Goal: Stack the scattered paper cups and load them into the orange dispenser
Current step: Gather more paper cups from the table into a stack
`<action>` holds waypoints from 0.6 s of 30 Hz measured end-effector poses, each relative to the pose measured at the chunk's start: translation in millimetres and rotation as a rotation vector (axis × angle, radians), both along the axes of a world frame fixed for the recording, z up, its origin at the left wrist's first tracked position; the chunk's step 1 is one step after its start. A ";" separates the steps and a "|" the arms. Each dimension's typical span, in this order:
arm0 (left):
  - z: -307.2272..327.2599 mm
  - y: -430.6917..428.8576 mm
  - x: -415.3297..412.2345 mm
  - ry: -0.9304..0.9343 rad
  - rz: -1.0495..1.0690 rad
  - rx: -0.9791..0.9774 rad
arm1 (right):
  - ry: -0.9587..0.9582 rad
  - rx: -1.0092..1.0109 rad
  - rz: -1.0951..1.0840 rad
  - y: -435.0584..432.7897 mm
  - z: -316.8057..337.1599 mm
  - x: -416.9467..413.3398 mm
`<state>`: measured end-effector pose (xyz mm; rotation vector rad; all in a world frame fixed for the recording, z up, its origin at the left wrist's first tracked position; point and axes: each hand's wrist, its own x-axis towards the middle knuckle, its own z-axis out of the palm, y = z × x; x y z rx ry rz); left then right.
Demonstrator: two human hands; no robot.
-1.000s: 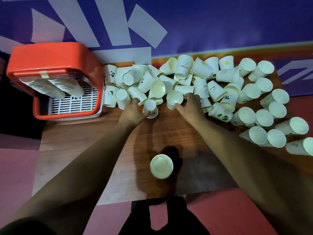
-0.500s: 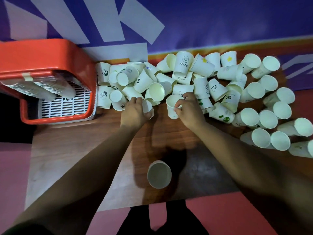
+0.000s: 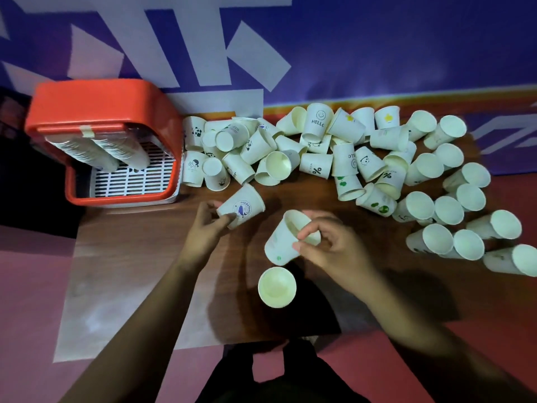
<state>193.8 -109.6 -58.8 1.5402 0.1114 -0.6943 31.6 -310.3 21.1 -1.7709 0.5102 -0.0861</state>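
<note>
The wooden tabletop (image 3: 139, 257) carries everything. A loose heap of white paper cups (image 3: 348, 158) sprawls along its far edge and down the right side, most lying on their sides, some printed with pandas, stars or a "HELLO" smiley. The orange dispenser (image 3: 96, 103) stands at the far left corner, just beside the heap, with two nested stacks of cups (image 3: 116, 152) slanting out over its white grille.

Nearer the middle, the left hand (image 3: 203, 231) curls its fingers and thumb round the base end of a blue-printed cup (image 3: 241, 206), tilted with its mouth toward the heap. The right hand (image 3: 334, 248) pinches the rim of a plain cup (image 3: 283, 239), held aslant. Below it, toward the near edge, a single cup (image 3: 277, 287) stands upright, mouth up.
</note>
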 end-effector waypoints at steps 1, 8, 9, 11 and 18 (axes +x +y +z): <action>0.0 3.4 -4.3 0.008 0.016 -0.012 | -0.003 0.011 0.034 5.8 0.9 -6.7; 9.6 29.8 -36.1 -0.030 0.074 -0.024 | 0.131 -0.298 0.216 38.3 -15.5 -35.8; 11.3 32.2 -40.9 -0.031 0.069 -0.031 | 0.115 -0.397 0.272 42.1 -21.5 -37.1; 12.4 36.0 -51.0 -0.036 0.058 -0.044 | 0.096 -0.571 0.382 49.3 -35.4 -40.4; 25.6 45.1 -84.9 -0.071 -0.071 -0.140 | 0.129 -0.435 0.226 53.4 -46.4 -50.7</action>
